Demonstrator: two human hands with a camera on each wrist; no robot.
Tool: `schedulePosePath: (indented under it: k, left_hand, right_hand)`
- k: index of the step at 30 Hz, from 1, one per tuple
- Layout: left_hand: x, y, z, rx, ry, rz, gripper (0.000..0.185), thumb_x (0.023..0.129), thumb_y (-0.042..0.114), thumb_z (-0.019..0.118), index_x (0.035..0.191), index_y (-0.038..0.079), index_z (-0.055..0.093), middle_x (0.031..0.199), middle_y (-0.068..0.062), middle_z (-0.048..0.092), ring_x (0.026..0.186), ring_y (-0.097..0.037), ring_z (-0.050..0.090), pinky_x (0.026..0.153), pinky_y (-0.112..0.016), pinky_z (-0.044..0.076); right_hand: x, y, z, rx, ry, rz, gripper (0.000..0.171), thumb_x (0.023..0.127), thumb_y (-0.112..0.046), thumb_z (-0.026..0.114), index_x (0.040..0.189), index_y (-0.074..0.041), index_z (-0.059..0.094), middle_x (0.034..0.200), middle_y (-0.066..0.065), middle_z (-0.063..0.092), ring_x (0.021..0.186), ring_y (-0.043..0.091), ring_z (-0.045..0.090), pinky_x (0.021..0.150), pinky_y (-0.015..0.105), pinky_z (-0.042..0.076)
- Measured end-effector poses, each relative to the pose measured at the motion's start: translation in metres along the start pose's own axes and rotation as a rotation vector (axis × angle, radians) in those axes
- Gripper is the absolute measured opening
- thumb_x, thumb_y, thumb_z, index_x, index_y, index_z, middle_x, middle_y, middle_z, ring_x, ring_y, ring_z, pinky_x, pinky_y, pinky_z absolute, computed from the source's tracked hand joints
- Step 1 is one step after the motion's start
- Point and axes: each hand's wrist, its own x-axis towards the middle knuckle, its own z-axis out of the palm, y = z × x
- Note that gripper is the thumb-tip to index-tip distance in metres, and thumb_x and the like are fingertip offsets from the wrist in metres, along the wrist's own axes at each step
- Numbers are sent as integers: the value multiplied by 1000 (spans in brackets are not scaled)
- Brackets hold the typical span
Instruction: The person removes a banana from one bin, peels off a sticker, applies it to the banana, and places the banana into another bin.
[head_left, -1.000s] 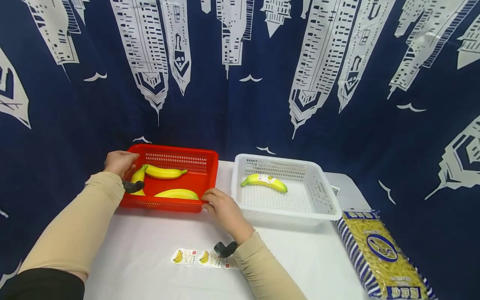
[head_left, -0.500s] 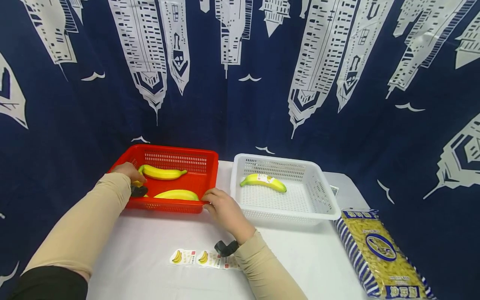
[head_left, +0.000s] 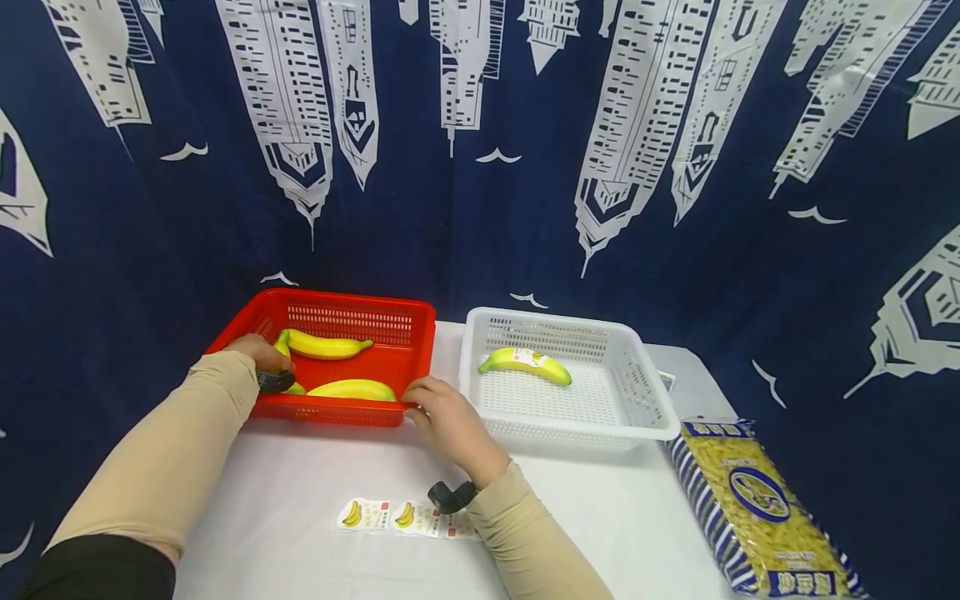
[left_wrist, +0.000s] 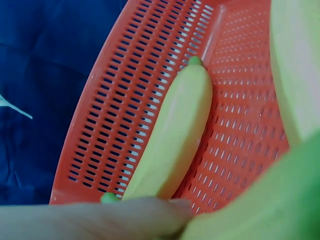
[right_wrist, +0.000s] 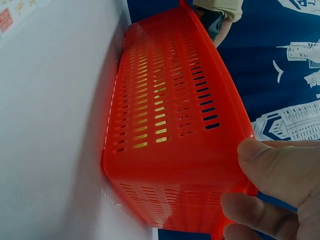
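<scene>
One labelled banana [head_left: 527, 363] lies in the white basket [head_left: 660, 400]; three remain in the red basket [head_left: 420, 350], left hand [head_left: 258, 352] gripping one banana [head_left: 288, 367], right hand [head_left: 448, 419] clamping the rim's near-right corner.

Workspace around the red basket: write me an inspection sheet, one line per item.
Surface: white table, bare at the front left.
Job's things: red basket with three bananas; banana at its left edge touched by the left hand.
Clutter: white basket with one labelled banana; banana sticker strip; yellow packet at the table's right edge.
Grippers: left hand inside the red basket; right hand grips the basket's near right corner.
Cables: nothing seen.
Surroundings: navy curtain printed with white skyscrapers.
</scene>
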Motion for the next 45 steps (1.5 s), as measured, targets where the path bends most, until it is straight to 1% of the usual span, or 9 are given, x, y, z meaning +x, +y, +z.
schedulePosePath:
  k: [4, 9, 11, 14, 18, 25, 34, 40, 45]
  left_hand:
    - [-5, 4, -3, -51, 43, -11, 69, 84, 41, 70, 115, -18, 55, 105, -25, 57, 96, -37, 55, 83, -36, 48]
    - [-9, 9, -6, -99, 83, 8, 54, 85, 40, 68, 100, -11, 61, 83, -15, 63, 81, -28, 61, 71, -29, 46]
    - [-9, 10, -7, -158, 85, 0, 46, 86, 39, 67, 94, -6, 61, 69, -6, 63, 68, -21, 63, 65, -26, 46]
    - [-9, 10, -7, -273, 82, -17, 40, 87, 36, 67, 93, -3, 61, 59, 0, 61, 53, -12, 63, 58, -22, 48]
    - [-8, 9, -7, -362, 92, -5, 42, 88, 35, 67, 99, -5, 59, 60, 2, 59, 50, -10, 63, 55, -21, 51]
    - [-10, 10, -9, -389, 105, 31, 42, 91, 35, 65, 100, -5, 59, 58, 4, 60, 50, -9, 63, 55, -22, 51]
    - [-18, 17, -17, -446, 43, 30, 48, 93, 39, 66, 106, -5, 54, 62, 3, 58, 51, -11, 62, 57, -22, 50]
    - [-23, 27, -21, -416, 83, 100, 48, 94, 44, 66, 99, -3, 59, 60, 2, 61, 50, -10, 61, 53, -23, 46]
    - [-34, 46, -16, -477, 111, 197, 55, 95, 43, 68, 109, -9, 62, 78, -4, 72, 57, -12, 66, 59, -24, 53]
  right_hand:
    - [1, -1, -1, 0, -9, 5, 18, 94, -10, 75, 112, -9, 75, 115, 1, 70, 109, 18, 66, 100, 29, 53]
    - [1, -1, -1, 16, -5, 12, 18, 93, -9, 75, 112, -8, 76, 115, 2, 70, 108, 19, 66, 100, 30, 53]
    - [1, -1, -1, 23, -6, 15, 18, 93, -9, 75, 112, -8, 76, 114, 2, 70, 109, 19, 66, 100, 30, 53]
    - [0, 0, -1, 24, -10, 20, 18, 93, -9, 76, 112, -9, 76, 114, 1, 70, 108, 18, 66, 100, 30, 53]
    - [0, -1, -1, 27, -9, 22, 18, 93, -9, 76, 111, -10, 76, 114, 1, 70, 108, 18, 66, 100, 30, 53]
    - [0, 0, -1, 30, -7, 24, 18, 93, -9, 76, 111, -9, 76, 114, 1, 70, 107, 18, 66, 100, 31, 54]
    - [0, 0, 0, 56, -2, 27, 18, 94, -8, 75, 112, -7, 76, 114, 2, 69, 106, 18, 66, 95, 29, 55]
    - [-1, -2, 0, 82, -2, 38, 17, 96, -12, 72, 112, -8, 75, 115, 3, 68, 101, 17, 66, 89, 26, 56]
    - [-2, -4, 0, 93, 24, 38, 18, 98, -18, 70, 114, -9, 74, 115, 2, 68, 94, 14, 66, 85, 23, 56]
